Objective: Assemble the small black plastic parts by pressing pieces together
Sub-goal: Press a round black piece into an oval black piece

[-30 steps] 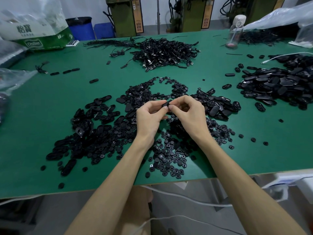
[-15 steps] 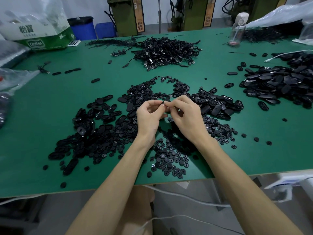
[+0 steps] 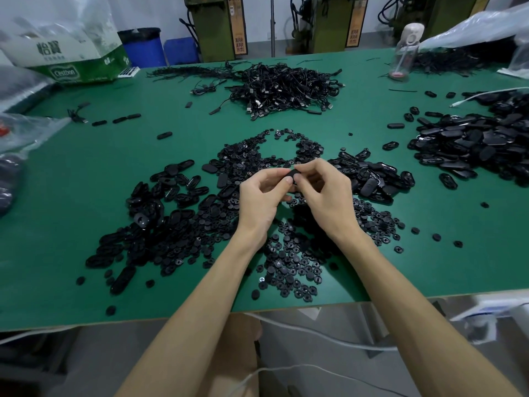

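Hardly anything has shifted since the earlier frames: both hands stay raised together over the middle of the green worktop (image 3: 86, 173), though the small black piece (image 3: 292, 175) now shows more plainly between the fingertips. The left hand (image 3: 262, 196) pinches it from one side with curled fingers and the thumb on top, and the right hand (image 3: 329, 193) pinches it from the other. Whether two parts are already seated one in the other cannot be told, as the fingers cover the join. By the look of it this is the pressing step on a single unit, with most of the job still ahead. A broad heap of loose round pieces (image 3: 292, 265) lies under and in front of the wrists, and a heap of oval shells (image 3: 171, 204) spreads to the left. Well apart to the right sits another pile of oval parts (image 3: 469, 147), which may be finished units, but that is not clear. A tangle of cables (image 3: 286, 84) lies farther back.
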A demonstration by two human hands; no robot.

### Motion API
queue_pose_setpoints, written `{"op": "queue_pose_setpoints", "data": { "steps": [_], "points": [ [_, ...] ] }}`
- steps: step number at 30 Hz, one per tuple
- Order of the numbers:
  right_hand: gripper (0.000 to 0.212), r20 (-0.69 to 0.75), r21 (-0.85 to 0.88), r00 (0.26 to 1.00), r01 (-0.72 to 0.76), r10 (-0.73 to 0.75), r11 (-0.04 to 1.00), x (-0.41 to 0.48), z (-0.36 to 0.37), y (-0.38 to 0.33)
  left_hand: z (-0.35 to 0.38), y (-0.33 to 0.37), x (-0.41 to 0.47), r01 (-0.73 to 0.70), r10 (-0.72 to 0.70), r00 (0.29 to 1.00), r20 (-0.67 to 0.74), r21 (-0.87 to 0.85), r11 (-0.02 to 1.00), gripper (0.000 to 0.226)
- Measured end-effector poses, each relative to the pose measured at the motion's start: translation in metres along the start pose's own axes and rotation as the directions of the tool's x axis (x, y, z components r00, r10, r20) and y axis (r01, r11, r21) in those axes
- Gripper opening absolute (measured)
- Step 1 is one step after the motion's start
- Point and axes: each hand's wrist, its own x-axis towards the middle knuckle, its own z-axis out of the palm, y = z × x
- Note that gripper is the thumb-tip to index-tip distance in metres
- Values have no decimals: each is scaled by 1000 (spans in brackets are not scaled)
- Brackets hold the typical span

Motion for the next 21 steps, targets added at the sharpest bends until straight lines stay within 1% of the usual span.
{"op": "queue_pose_setpoints", "data": {
  "steps": [6,12,17,21],
  "points": [
    [6,12,11,1000,16,-16,1000,-1,-1,-2,0,-1,1,28,-27,1000,-12,23,999,17],
    [6,67,-32,994,91,-89,995,-4,0,-8,3,1,1,60,-57,996,-66,43,997,20],
    [9,61,-40,991,118,-115,992,-5,0,-8,1,3,0,67,-66,997,-43,37,997,21],
    [13,39,-35,994,105,-104,994,-4,0,-7,-1,4,0,68,-68,998,0,4,998,19]
  ]
}}
